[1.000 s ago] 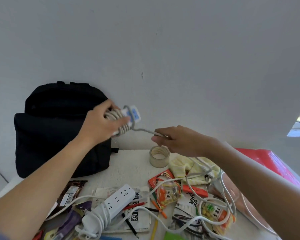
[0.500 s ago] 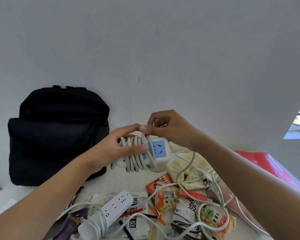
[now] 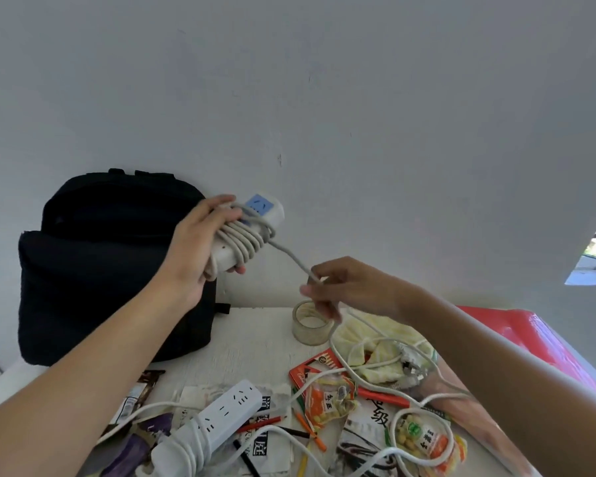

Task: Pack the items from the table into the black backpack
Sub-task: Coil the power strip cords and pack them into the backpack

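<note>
A person's left hand [image 3: 200, 249] grips a cord-wrapped power strip [image 3: 255, 228] in front of the black backpack [image 3: 111, 270], while the right hand [image 3: 348, 287] pinches its loose cord [image 3: 291, 258] to the backpack's right. Packing looks barely begun — a second power strip [image 3: 221, 418], tape roll [image 3: 310, 325] and snack packets [image 3: 327, 401] litter the white table [image 3: 255, 335] beside the backpack, which stands against a plain grey wall [image 3: 358, 98].
</note>
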